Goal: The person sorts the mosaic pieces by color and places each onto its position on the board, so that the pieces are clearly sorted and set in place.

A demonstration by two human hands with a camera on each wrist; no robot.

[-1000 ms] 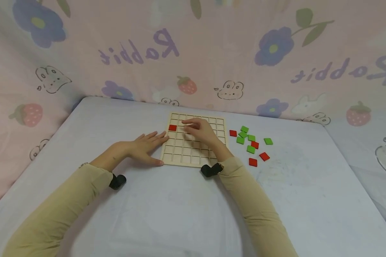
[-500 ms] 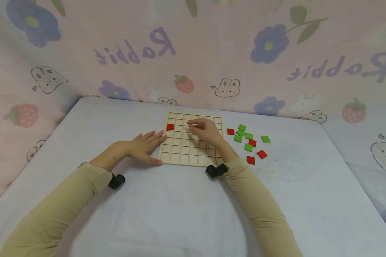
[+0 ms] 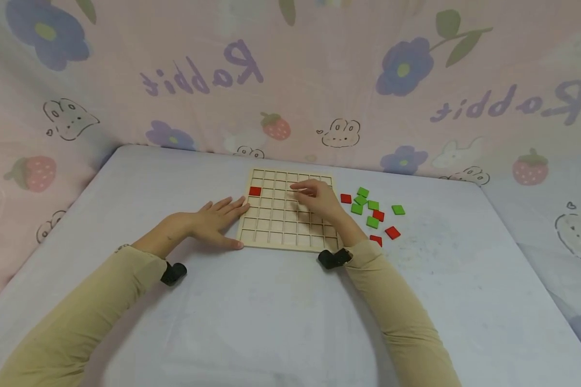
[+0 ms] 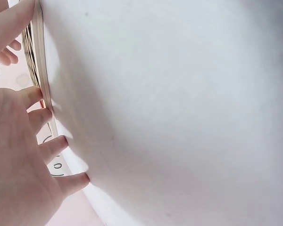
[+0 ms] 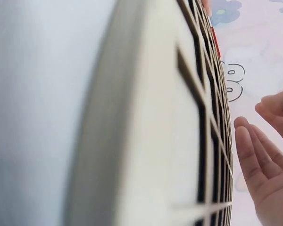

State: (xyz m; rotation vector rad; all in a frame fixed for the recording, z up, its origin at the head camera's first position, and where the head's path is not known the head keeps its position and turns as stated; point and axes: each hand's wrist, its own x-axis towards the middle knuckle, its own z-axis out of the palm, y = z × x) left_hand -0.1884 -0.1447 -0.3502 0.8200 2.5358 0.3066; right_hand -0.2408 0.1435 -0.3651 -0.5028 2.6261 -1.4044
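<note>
In the head view, a pale wooden grid board [image 3: 276, 230] lies on the table, with a red square tile [image 3: 255, 191] in a cell near its left edge. My left hand [image 3: 215, 223] lies with spread fingers at the board's left side; thumb and fingertips meet the edge there, also visible for the hand [image 4: 19, 155] in the left wrist view. Above the right part of the board hovers my right hand [image 3: 323, 201]. Thumb and fingers of that hand [image 5: 271, 172] are apart in the right wrist view, with nothing seen between them.
Right of the board lie several loose green tiles [image 3: 356, 209] and several red tiles [image 3: 392, 233], some touching or overlapping. One red tile [image 3: 375, 239] is partly covered by the right forearm. Behind the white table [image 3: 252, 312] hangs a printed curtain [image 3: 300, 80].
My right hand has moved rightward across the board, away from the red tile in the grid. The left hand has stayed at the left edge. The head view has shifted slightly.
</note>
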